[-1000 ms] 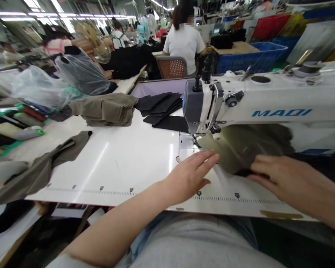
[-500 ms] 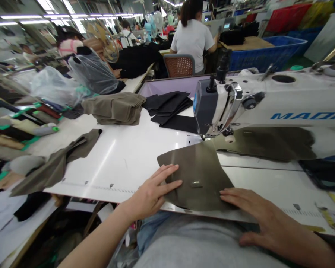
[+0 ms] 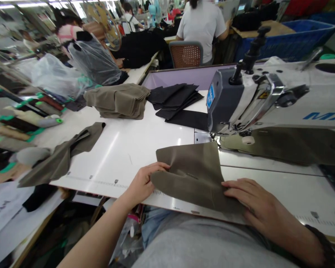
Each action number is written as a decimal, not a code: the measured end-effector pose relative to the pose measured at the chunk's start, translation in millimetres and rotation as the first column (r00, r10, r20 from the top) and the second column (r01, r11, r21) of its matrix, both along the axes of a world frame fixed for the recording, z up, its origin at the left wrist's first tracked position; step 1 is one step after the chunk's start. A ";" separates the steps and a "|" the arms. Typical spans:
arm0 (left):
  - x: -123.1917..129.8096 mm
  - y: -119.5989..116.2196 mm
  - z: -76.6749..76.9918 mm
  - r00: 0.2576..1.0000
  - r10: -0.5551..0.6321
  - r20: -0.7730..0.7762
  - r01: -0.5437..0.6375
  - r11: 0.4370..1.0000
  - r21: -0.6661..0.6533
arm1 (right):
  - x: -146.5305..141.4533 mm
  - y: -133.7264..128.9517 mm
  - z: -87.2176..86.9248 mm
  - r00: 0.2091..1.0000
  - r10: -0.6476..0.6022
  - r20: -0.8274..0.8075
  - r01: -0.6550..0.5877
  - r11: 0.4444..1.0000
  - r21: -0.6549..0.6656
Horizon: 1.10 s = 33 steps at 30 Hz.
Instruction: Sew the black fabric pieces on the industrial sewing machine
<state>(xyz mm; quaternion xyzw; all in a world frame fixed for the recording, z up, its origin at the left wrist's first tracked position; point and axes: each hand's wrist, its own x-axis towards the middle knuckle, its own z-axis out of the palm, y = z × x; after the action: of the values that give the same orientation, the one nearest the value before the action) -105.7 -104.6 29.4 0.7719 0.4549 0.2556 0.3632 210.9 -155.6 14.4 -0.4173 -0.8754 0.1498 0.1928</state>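
An olive fabric panel [image 3: 203, 160] lies on the near side of the sewing machine [image 3: 228, 96], just in front of its needle end, with a short dark slit-like mark near its middle. Its near left part curls up from the surface [image 3: 139, 137], while the far part lies flatter. It looks light and soft, with enough body to hold a shallow fold; it is unlikely to be fragile, but it would probably slide readily on the glossy top. The edges at opposite sides seem the best places to take hold, with flat fingers steadying the cloth so that it does not ruck up around the mark.

The person's left hand [image 3: 143, 182] has its fingers closed on the curled left edge. The right hand [image 3: 262, 208] has its fingers, slightly bent, on the right edge; whether it pinches or merely presses cannot be told.

Under the sewing machine's arm lie more olive pieces [image 3: 290, 145]. To its left are overlapping black fabric pieces [image 3: 178, 98], then a stack of brownish-olive cloth [image 3: 117, 100], with thread cones [image 3: 46, 121] farther out. Beyond the sewing machine, a co-worker in a white shirt [image 3: 199, 29] sits near a blue crate [image 3: 309, 41].
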 end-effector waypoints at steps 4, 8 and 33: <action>0.4 1.8 -3.2 0.998 0.001 0.064 0.000 1.000 -0.009 | -10.0 10.3 7.9 0.947 -0.260 -0.191 0.236 0.961 -0.143; 2.7 3.4 -10.9 0.997 0.074 0.009 -0.074 0.997 0.021 | -17.8 20.0 3.4 0.867 -0.477 -0.144 0.450 0.873 -0.188; 16.3 5.1 -26.9 0.957 0.192 -0.215 -0.087 0.904 0.418 | -26.8 22.1 -8.0 0.872 -0.476 -0.114 0.464 0.878 -0.114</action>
<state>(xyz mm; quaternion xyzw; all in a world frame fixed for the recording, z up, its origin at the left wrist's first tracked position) -89.5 -99.6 2.4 0.8214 0.4890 0.2697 0.1158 184.0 -133.5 6.4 -0.6137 -0.7252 0.1630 0.2661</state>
